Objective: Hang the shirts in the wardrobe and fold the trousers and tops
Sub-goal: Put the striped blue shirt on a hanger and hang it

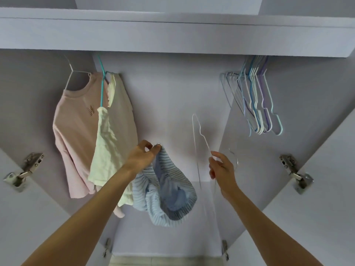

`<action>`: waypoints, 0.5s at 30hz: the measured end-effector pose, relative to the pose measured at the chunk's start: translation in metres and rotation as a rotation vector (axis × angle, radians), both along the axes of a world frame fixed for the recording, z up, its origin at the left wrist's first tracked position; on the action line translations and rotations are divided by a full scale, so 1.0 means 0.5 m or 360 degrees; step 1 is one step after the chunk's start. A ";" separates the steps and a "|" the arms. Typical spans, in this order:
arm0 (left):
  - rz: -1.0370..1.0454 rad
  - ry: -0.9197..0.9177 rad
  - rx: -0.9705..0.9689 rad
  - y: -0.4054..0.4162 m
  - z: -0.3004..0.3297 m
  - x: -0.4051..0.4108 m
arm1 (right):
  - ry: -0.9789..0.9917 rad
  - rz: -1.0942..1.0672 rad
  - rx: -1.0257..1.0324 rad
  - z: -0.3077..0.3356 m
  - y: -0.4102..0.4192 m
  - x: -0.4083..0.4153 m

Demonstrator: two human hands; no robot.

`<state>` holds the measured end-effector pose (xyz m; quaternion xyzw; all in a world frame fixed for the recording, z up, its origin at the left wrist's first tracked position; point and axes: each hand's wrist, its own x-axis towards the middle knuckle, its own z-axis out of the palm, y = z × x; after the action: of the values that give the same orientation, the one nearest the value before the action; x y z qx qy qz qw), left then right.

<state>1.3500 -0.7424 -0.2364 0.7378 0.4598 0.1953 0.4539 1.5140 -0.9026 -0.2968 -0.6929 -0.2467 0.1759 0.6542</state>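
Note:
My left hand (143,157) pinches the top edge of a light blue striped shirt (169,196), which hangs bunched below it in front of the open wardrobe. My right hand (221,167) grips a thin white wire hanger (199,131) that points up and to the left, apart from the shirt. On the left of the wardrobe, a pink T-shirt (75,135) hangs on a white hanger and a pale yellow top (107,146) hangs on a teal hanger (102,87).
Several empty pastel hangers (255,104) hang bunched at the upper right. Both wardrobe doors stand open, with metal hinges at the left (25,169) and right (295,172). A shelf (172,33) runs across above. Bare wardrobe back lies between the hung clothes and the empty hangers.

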 end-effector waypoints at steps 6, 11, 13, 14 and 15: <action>0.0084 0.0127 -0.0044 0.004 -0.037 -0.046 | -0.0031 -0.0321 0.0112 -0.045 -0.015 -0.058; 0.0146 0.0282 -0.0144 0.011 -0.055 -0.076 | 0.0734 -0.0460 0.0520 0.015 0.007 -0.063; 0.0143 0.0315 -0.0153 0.009 -0.059 -0.086 | 0.0958 -0.0300 0.0691 0.037 0.020 -0.070; 0.0138 0.0314 -0.0152 0.009 -0.059 -0.092 | 0.1052 -0.0179 0.0767 0.044 0.027 -0.076; 0.0122 0.0308 -0.0154 0.007 -0.058 -0.095 | 0.1129 -0.0061 0.0830 0.050 0.033 -0.084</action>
<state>1.3024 -0.7389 -0.2654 0.7123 0.5383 0.1181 0.4347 1.4720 -0.8858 -0.2716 -0.4057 -0.0303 0.3226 0.8546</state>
